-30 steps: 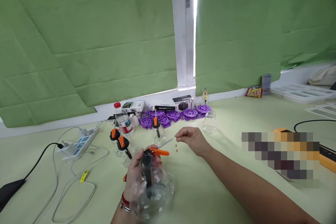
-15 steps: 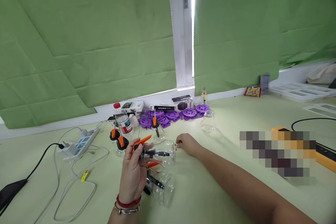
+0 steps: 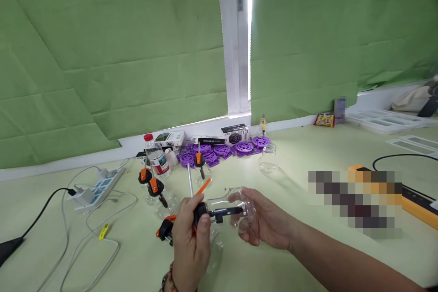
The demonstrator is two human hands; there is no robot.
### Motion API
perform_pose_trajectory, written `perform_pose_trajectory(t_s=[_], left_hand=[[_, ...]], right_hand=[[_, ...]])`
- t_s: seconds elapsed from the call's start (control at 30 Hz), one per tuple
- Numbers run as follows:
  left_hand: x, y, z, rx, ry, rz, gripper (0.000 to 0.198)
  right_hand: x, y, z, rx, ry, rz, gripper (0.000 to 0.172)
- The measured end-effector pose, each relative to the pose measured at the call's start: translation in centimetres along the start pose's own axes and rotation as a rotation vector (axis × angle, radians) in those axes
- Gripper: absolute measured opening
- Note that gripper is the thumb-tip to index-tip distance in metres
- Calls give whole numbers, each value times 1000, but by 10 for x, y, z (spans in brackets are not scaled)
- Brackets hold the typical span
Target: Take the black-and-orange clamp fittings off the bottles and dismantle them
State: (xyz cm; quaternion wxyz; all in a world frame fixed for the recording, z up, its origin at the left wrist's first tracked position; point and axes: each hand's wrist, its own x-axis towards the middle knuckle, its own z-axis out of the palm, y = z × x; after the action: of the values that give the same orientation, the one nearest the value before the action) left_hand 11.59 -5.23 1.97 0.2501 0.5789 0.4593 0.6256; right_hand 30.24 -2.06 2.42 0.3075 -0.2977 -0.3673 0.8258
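My left hand (image 3: pixel 191 242) is closed round the black cap of a clear glass dispenser bottle (image 3: pixel 236 207), held on its side above the table. Its orange lever (image 3: pixel 203 186) and thin metal spout (image 3: pixel 190 180) stick upward from the cap. My right hand (image 3: pixel 265 223) cups the bottle's glass body from the right and below, fingers curled around it. Just under my left hand, a second bottle with an orange and black cap (image 3: pixel 164 230) lies on the table.
Three more orange-topped bottles (image 3: pixel 153 188) stand at left centre beside a water bottle (image 3: pixel 154 159). Purple discs (image 3: pixel 222 149) and small boxes (image 3: pixel 236 133) line the back edge. An empty glass jar (image 3: pixel 267 164) lies nearby. A power strip (image 3: pixel 102 183) and cables sit left; a yellow device (image 3: pixel 419 207) sits right.
My right hand left the tabletop and took hold of the bottle's glass body. My left hand shifted right and turned the cap so the spout points upward.
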Motion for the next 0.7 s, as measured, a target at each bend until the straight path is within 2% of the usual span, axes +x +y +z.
perform_pose_trajectory(t_s=[0.07, 0.1, 0.2, 0.27, 0.33, 0.4, 0.47, 0.5, 0.53, 0.57, 0.63, 0.7], left_hand=[[-2, -3, -1, 61, 36, 52, 26], [-1, -4, -2, 49, 51, 41, 25], [3, -5, -1, -16, 35, -70, 25], [4, -4, -1, 5, 16, -115, 27], [1, -4, -2, 77, 23, -79, 26], [-3, -5, -4, 139, -9, 28, 25], [-6, -6, -3, 170, -77, 140, 25], [-6, -6, -2, 179, -110, 171, 25], [-5, -6, -1, 188, -128, 181, 24], [-4, -6, 1, 199, -129, 168, 24], [0, -5, 5, 210, -111, 102, 24], [3, -3, 8, 217, -82, 48, 24]], right_hand=[[-9, 3, -2, -106, 42, -134, 49], [-13, 4, -5, -223, 57, -254, 50], [-23, 5, -16, -736, 65, -708, 52], [-27, 4, -23, -969, 24, -882, 50], [-27, 2, -28, -903, -14, -837, 64], [-25, 1, -29, -645, -56, -578, 77], [-22, 0, -27, -455, -121, -280, 68], [-22, -1, -27, -450, -136, -207, 63], [-22, -2, -26, -514, -118, -216, 61], [-24, -2, -25, -634, -69, -307, 60], [-28, -4, -26, -954, 64, -625, 53], [-32, -5, -27, -1242, 130, -886, 51]])
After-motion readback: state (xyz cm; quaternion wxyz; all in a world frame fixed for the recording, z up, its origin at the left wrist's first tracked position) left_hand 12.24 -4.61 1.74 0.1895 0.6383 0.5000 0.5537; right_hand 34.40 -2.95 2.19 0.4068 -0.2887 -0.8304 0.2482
